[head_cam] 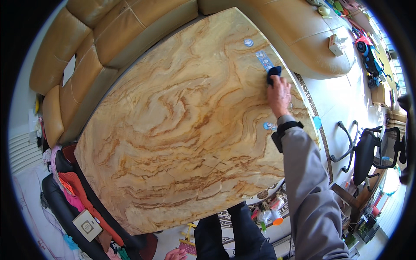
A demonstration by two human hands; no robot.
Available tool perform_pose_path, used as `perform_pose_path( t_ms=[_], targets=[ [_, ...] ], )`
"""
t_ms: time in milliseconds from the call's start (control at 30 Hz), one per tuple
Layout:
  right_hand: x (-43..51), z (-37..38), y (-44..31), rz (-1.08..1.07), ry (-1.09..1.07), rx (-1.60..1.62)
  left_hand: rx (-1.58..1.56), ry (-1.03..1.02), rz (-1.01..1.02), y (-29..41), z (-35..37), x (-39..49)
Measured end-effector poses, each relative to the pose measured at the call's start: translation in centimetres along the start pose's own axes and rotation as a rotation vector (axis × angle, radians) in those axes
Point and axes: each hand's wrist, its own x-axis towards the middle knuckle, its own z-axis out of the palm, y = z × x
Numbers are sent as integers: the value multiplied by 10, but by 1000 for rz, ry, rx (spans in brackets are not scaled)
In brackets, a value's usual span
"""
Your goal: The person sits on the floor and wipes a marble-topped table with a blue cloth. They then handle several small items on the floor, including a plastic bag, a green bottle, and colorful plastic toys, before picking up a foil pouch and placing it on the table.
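My right hand (280, 94) presses a dark blue cloth (273, 74) onto the marble-patterned tabletop (169, 130), near its right edge. Just beyond the cloth lies a blue strip of stickers (264, 59), its near end partly covered. Farther up is a round blue sticker (248, 42). Another blue sticker (269, 125) shows beside my right wrist, which wears a black band. At the bottom edge of the view, my left hand (176, 254) hangs low in front of the table, away from it. Only its fingers show, and their grip is unclear.
A tan leather sofa (120, 42) wraps the far and left sides, with a tissue box (336, 45) on its right section. A black swivel chair (365, 152) stands at right. Clothes and a cardboard box (87, 225) lie on a black seat at left.
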Motion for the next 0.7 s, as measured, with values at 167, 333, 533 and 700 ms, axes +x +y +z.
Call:
perform_pose_path(
  t_ms=[167,333,533,700],
  targets=[
    [-214,26,-160,-642,-205,612,-72,-8,31,-3,6,-5],
    [-342,1,-258,-499,-846,648,25,4,136,6,-13,-24],
    [-207,-15,-92,-229,-176,523,-78,28,96,-6,-33,-17],
    [-81,-38,27,21,-137,29,-173,-70,62,-22,-41,7]
  ],
)
